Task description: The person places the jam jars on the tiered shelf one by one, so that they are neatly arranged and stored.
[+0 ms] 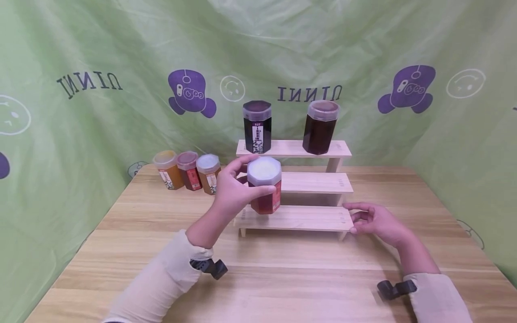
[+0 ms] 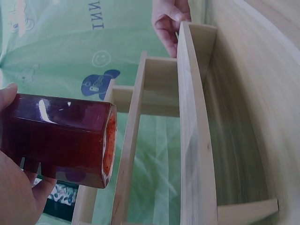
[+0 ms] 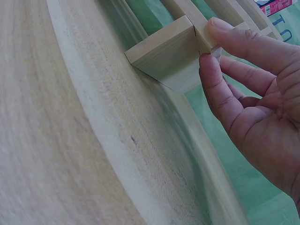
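Observation:
My left hand (image 1: 230,190) grips a hexagonal jar (image 1: 264,171) with a white lid and dark red contents. In the head view this jar overlaps the left part of the middle and bottom steps of a three-tier wooden rack (image 1: 299,218). The left wrist view shows the jar (image 2: 61,136) beside the rack, its base clear of the boards. At the rack's right end, my right hand (image 1: 377,223) pinches the end of the bottom board. In the right wrist view, thumb and finger meet at that board's corner (image 3: 204,35).
On the top step stand a dark jar with a white label (image 1: 257,128) at left and a dark brown jar (image 1: 321,128) at right. Left of the rack, an amber jar (image 1: 168,170), a red jar (image 1: 189,171) and another amber jar (image 1: 208,172) stand on the table (image 1: 282,278). Green cloth (image 1: 258,45) hangs behind.

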`<state>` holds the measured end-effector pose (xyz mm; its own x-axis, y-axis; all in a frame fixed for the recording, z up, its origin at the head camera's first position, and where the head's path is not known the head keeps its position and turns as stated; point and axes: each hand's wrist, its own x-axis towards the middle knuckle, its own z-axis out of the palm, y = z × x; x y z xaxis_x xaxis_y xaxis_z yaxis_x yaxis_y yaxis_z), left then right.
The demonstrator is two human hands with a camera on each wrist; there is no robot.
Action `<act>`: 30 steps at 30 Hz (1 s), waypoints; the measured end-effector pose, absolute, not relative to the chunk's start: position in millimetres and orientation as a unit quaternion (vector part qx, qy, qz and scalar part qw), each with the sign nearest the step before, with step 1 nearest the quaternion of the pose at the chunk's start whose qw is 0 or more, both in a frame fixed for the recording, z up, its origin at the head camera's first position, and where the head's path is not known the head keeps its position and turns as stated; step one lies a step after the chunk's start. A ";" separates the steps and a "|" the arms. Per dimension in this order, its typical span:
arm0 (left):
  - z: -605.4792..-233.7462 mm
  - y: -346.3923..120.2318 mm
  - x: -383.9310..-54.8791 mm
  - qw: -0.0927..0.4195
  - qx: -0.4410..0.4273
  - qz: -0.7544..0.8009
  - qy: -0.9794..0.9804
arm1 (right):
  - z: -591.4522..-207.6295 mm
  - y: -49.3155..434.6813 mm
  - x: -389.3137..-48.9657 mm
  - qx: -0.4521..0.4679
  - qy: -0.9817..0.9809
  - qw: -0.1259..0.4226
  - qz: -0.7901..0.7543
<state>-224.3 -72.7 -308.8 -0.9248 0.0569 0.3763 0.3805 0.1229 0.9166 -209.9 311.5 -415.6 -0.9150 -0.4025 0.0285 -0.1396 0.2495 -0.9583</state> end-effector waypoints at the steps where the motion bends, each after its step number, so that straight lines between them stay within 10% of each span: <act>1: -309.0 -70.8 -224.5 0.123 -0.149 -0.645 -0.739 | -415.6 311.9 -209.9 -0.173 0.783 0.113 -0.587; 30: -299.1 -14.2 -240.1 0.107 -0.197 -0.644 -0.732 | -412.1 310.8 -209.0 -0.156 0.801 0.110 -0.567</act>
<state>-240.1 -14.2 -299.1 -0.8995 0.1509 0.4100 0.4259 0.0937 0.8999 -209.0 310.8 -412.1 -0.9270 -0.3751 0.0011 -0.1258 0.3081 -0.9430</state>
